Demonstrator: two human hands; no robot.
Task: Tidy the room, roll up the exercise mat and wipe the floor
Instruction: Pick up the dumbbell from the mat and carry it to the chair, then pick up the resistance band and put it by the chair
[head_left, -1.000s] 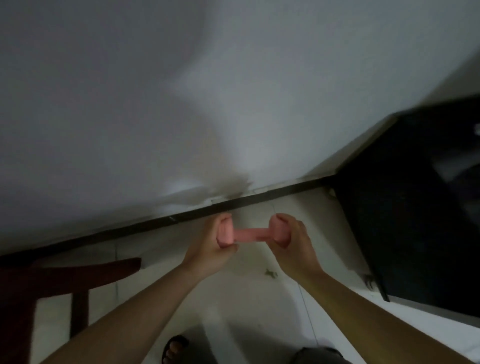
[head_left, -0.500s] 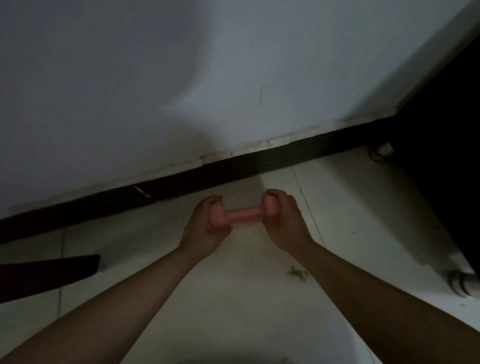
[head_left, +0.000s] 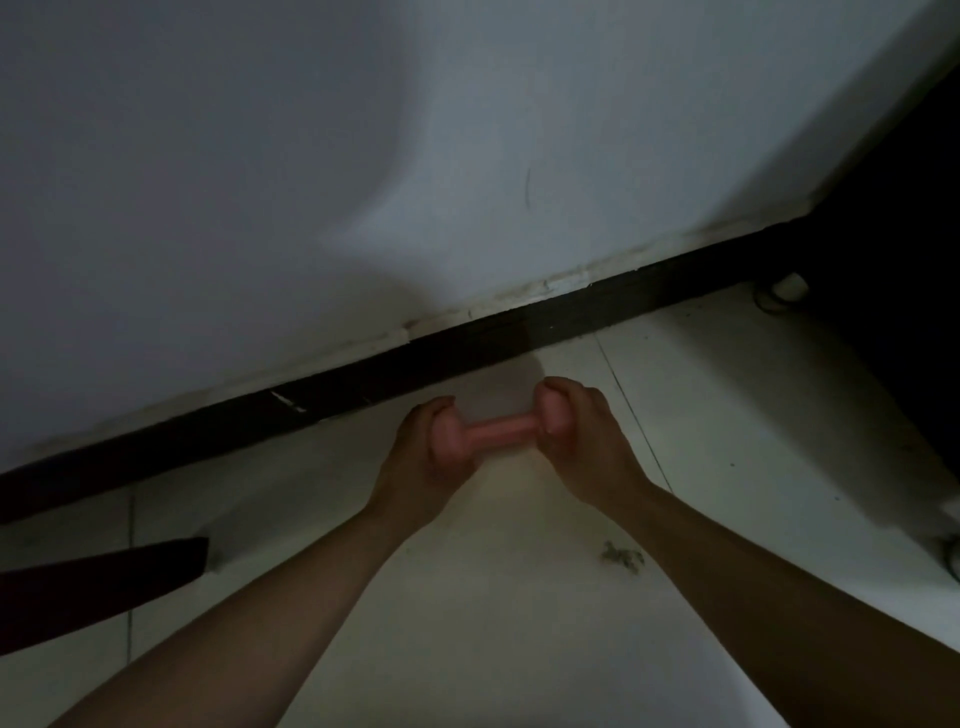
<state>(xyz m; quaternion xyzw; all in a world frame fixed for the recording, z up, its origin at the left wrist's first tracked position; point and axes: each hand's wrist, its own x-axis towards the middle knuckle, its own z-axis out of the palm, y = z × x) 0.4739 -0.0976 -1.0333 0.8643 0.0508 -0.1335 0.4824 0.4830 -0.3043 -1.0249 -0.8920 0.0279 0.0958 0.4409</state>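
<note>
A small pink dumbbell (head_left: 500, 429) lies level between both hands, low over the white tiled floor (head_left: 519, 597) near the wall. My left hand (head_left: 421, 462) grips its left head and my right hand (head_left: 584, 441) grips its right head. Only the bar and parts of both heads show between the fingers. No exercise mat is in view.
A white wall (head_left: 467, 156) with a dark skirting board (head_left: 467, 348) runs just beyond the hands. A dark piece of furniture (head_left: 893, 260) fills the right side. A dark wooden piece (head_left: 93, 582) juts in at the left. A clump of dust (head_left: 621, 556) lies on the tiles.
The view has come closer to the wall and floor. Both hands keep their grip on the dumbbell, which has moved nearer to the skirting board.
</note>
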